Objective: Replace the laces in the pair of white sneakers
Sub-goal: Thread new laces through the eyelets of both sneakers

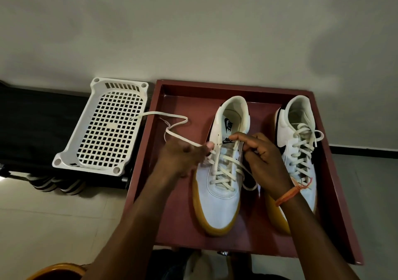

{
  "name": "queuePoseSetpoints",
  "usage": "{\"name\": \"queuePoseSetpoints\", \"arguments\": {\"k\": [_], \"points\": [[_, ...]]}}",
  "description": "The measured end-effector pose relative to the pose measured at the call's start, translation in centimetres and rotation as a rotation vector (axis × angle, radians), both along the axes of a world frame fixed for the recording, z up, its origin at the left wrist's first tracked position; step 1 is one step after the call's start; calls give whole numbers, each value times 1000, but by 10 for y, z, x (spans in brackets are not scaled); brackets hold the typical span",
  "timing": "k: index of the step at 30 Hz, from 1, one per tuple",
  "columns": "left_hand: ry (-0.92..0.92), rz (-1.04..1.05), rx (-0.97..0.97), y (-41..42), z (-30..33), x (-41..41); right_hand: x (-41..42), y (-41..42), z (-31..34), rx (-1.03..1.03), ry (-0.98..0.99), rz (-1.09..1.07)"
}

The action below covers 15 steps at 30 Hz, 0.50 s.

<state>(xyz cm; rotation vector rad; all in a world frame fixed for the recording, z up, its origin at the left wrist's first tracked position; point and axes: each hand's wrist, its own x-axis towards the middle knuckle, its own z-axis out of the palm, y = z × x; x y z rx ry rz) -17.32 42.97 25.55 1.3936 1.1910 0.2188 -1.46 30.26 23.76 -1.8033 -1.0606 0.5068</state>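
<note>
Sneakers (219,172) near tray's right rim (329,172); left hand (183,157) pinches lace (172,133), right hand (260,150) pinches tongue.

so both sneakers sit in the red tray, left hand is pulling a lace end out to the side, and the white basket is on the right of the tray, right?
Not quite: the white basket lies to the left of the red tray, not the right, as the head view shows. The rest holds: both sneakers sit in the tray, and the left hand pulls a lace end sideways.
</note>
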Motion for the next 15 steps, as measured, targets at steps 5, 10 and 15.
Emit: {"name": "queuePoseSetpoints", "arguments": {"k": [5,10,15], "points": [[-104,-101,199,-15,-2,10,-4,3,-1,-2,13,-11],[-169,181,408,6,5,5,-4,2,0,7,21,-13],[-73,269,259,26,4,-12,-5,3,-3,8,27,-21]]}}
